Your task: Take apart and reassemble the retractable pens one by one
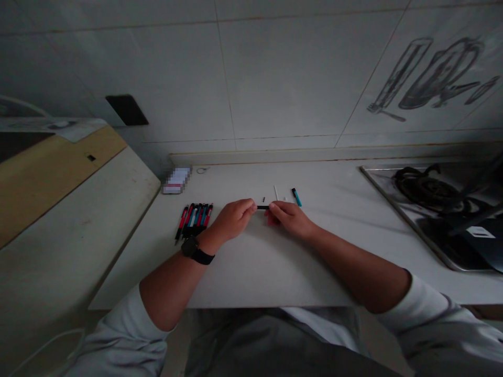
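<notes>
My left hand [234, 217], with a black watch on its wrist, pinches one end of a short black pen part [263, 208]. The fingers of my right hand [293, 217] close on its other end, so the part lies level between the two hands. Under the right fingers a bit of red shows; what it belongs to is hidden. Just beyond the hands lie a tiny dark piece [263, 199], a thin white stick like a refill [275, 192], a small white piece [285, 199] and a blue pen barrel with a black end [296, 197].
Several red, blue and black pens [204, 213] lie in a row left of my left hand. A blurred-out, phone-like object [176, 180] is near the back left corner of the white counter [251, 272]. To the right is a gas stove [428, 193]; a cabinet [78, 209] stands left.
</notes>
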Available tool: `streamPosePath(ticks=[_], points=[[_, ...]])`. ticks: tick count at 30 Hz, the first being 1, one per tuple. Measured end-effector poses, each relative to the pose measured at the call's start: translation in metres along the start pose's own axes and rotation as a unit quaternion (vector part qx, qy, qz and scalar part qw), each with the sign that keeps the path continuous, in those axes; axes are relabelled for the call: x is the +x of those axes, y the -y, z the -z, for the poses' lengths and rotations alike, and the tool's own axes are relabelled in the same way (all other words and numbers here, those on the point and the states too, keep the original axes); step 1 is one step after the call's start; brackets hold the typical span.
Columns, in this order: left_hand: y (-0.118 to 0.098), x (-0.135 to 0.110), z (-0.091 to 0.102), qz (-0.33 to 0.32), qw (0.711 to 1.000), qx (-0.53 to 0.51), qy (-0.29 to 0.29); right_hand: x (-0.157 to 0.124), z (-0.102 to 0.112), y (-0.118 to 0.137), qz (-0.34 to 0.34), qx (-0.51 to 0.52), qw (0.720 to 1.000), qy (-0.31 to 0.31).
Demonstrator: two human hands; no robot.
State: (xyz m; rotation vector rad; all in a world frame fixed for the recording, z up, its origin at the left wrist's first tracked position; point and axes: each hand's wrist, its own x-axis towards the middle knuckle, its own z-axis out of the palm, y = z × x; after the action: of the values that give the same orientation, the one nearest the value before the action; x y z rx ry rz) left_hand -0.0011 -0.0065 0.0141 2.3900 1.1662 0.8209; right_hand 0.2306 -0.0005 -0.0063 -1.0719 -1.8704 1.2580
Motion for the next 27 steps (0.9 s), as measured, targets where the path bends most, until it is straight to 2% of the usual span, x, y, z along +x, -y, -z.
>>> streamPosePath(ticks=[6,10,13,19,24,27], points=[[0.002,-0.001,-0.001,-0.006,1.0,0.002,0.004,0.002,-0.001,-0.001,0.006,0.043,0.999,0.0],[0.003,-0.001,-0.003,-0.013,1.0,0.007,0.004,0.002,-0.001,-0.003,0.017,-0.009,1.0,-0.009],[0.002,-0.001,-0.004,-0.011,1.0,0.003,0.006,0.004,-0.001,-0.008,0.04,-0.007,0.999,-0.024],[0.003,0.001,0.0,0.053,0.998,-0.029,-0.009,0.005,0.001,-0.009,0.085,-0.015,0.991,-0.098],[0.017,0.001,0.01,0.068,0.992,0.069,-0.08,0.009,0.006,-0.01,0.059,0.04,0.989,-0.13],[0.029,0.001,0.013,0.066,0.984,0.143,-0.085,0.012,0.006,-0.014,0.041,0.064,0.989,-0.128]])
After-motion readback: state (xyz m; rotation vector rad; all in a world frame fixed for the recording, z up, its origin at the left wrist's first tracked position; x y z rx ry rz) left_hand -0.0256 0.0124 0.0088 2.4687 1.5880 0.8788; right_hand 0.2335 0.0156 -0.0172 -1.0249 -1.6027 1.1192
